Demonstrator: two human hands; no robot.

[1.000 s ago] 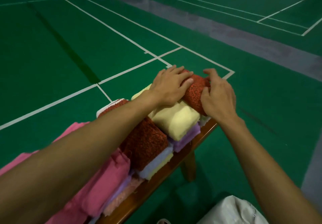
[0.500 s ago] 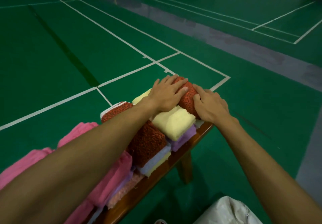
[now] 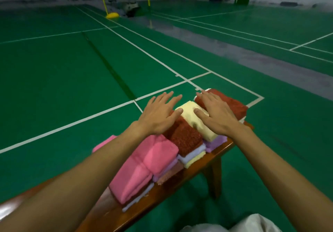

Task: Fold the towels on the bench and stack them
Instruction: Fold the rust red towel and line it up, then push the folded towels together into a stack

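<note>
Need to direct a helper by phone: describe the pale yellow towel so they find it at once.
On the wooden bench on the green court, folded towels sit in a row of stacks. Near the far end, the pale yellow towel tops a lilac towel, between two rust-red towels; no other stack has yellow on top.

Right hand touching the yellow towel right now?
Cannot tell. In the head view the right hand, fingers straight, overlaps the yellow towel, and its palm hides any contact or gap beneath.
</note>
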